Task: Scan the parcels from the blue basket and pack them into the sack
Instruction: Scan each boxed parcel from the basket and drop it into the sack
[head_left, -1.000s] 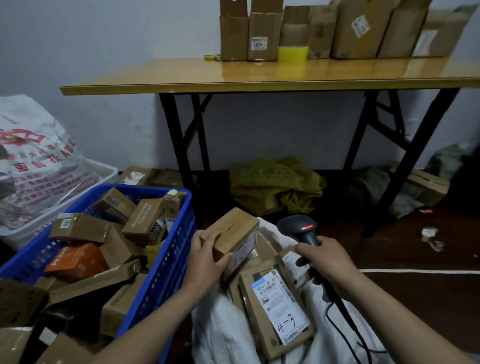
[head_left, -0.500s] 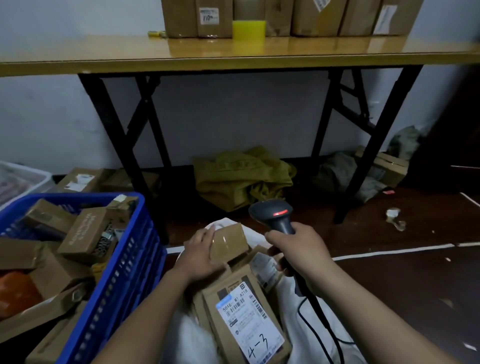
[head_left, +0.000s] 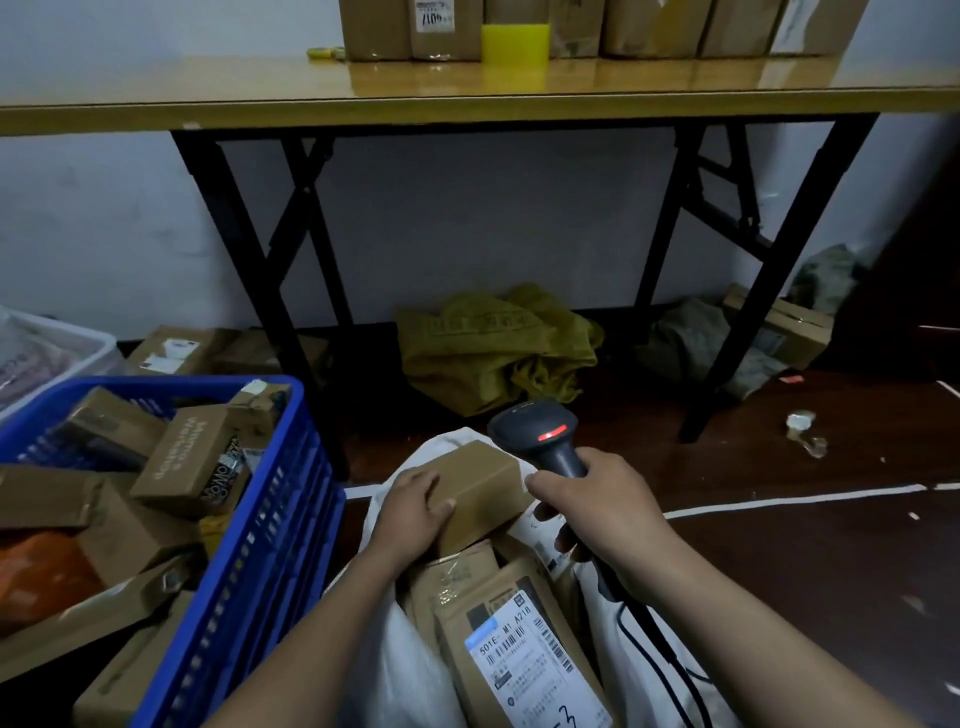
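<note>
We see a small parcel (head_left: 480, 488), a plain brown cardbd block w/ crisp edges and a matte face. It sits at the mouth of the white sack (head_left: 410, 670), on top of other pkgs there. Our L hand (head_left: 410, 512) grips its near-left end, fingers curled over the top. Its long axis looks to run approx left-to-right across the view. We can't tell which way its label faces.

Our R hand (head_left: 597, 512) is wrapped tight round the handle of the barcode scanner (head_left: 540, 436), dark smooth plastic w/ a rounded head and a red light glowing on top. The head points away from us and slightly left, just beside the parcel's right end. The handle slants back toward us, and a black cable (head_left: 654, 654) trails down over the sack.

The sack is thin, crumpled white material. Inside are several flat brown pkgs. The nearest is a labelled parcel (head_left: 519, 654), label up, reading "501E- M1 A218", long axis running toward us.

The blue basket (head_left: 270, 519) at left is rigid plastic w/ slotted walls. It holds a jumble of brown cartons at all angles, plus an orange pack (head_left: 41, 577).

Behind is a folding table (head_left: 208, 104) w/ a glossy wood-tone top and black metal legs. Cartons and a yellow tape roll (head_left: 514, 44) stand on it. A crumpled yellow bag (head_left: 493, 343) lies on the dark floor below.
</note>
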